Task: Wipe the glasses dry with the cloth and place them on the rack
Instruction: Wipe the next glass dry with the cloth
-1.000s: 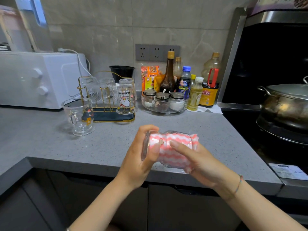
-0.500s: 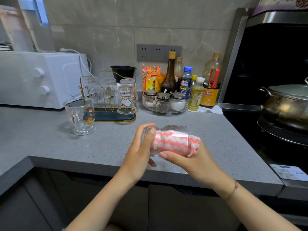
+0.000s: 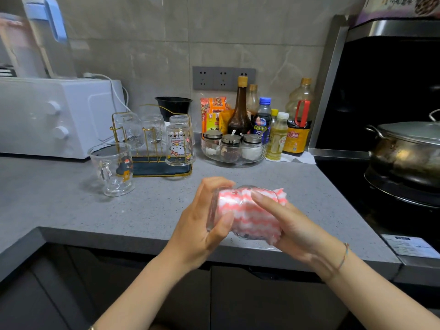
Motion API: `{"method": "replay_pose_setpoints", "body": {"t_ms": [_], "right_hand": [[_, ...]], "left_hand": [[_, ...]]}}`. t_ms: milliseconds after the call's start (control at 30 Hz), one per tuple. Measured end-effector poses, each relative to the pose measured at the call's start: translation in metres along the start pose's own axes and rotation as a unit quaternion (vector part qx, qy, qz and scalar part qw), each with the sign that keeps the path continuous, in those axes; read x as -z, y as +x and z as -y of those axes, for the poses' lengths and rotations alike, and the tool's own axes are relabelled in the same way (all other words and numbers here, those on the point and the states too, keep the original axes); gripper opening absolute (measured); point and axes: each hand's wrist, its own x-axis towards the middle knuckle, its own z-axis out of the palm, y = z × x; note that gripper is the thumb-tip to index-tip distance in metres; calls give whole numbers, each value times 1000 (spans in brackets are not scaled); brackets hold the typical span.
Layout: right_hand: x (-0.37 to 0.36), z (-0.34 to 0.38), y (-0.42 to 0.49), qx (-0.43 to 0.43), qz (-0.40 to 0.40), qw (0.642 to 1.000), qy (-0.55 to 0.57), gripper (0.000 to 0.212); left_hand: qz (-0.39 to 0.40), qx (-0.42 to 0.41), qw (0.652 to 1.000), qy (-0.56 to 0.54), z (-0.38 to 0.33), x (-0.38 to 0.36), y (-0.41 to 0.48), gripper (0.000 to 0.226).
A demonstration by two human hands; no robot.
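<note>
- Above the near edge of the counter, the left hand curls round a sideways glass; the right hand grips the cloth on it.
- A slick glass may slip mid-twist and drop, with the rack well away, far left.

- We have one view, from a camera worn on the head, facing forward and tilted down at the speckled grey stone countertop.
- We are close in: the left hand and right hand meet just below mid-frame, forearms entering from the bottom edge.
- The wide lens reaches the grey tiled back wall and the black stove recess at right.
</note>
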Motion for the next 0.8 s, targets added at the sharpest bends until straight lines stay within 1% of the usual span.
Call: {"method": "replay_pose_setpoints", "body": {"t_ms": [33,67,133,167,233,300,333,367,433,467,500,567,600,667,733,800], "right_hand": [[1,0,1,2,-7,1000,2,45],[2,0,2,3,-11,1000,-4,36],[5,2,3,2,-13,999,-40,14],[9,3,3,-1,-9,998,-61,10],[16,3,4,-8,-4,996,-88,16],[16,3,4,-1,6,992,-127,26],[16,3,3,4,8,989,-150,29],[15,2,3,10,12,987,-163,30],[14,0,2,5,26,986,-164,31],[15,-1,2,-4,31,986,-162,35],[16,-2,2,-9,35,987,-159,40],[17,-4,4,-10,45,988,-150,52],[17,-4,4,-12,54,989,-140,54],[19,-2,3,-20,80,991,-109,49],[22,-1,3,-33,74,995,-62,40],[25,-2,4,-52,70,996,-17,46]], "left_hand": [[10,7,1000,-17,-3,0,-1,45],[21,22,998,-48,-3,-2,0,46],[39,81,986,-140,-5,-4,3,52],[40,119,976,-178,-4,-4,6,53],[56,216,945,-238,-6,-1,10,55],[93,316,896,-298,-10,3,11,63],[101,341,883,-305,-12,4,11,63],[98,346,885,-297,-13,4,9,61],[65,318,907,-269,-8,1,8,52],[55,291,920,-256,-6,1,8,47],[57,261,932,-245,-3,0,7,47],[82,202,952,-216,1,3,4,57],[93,176,960,-199,2,5,3,60],[112,129,973,-154,1,8,0,57],[131,95,982,-92,-3,11,-1,57],[138,46,989,3,-4,12,-2,61]]}}
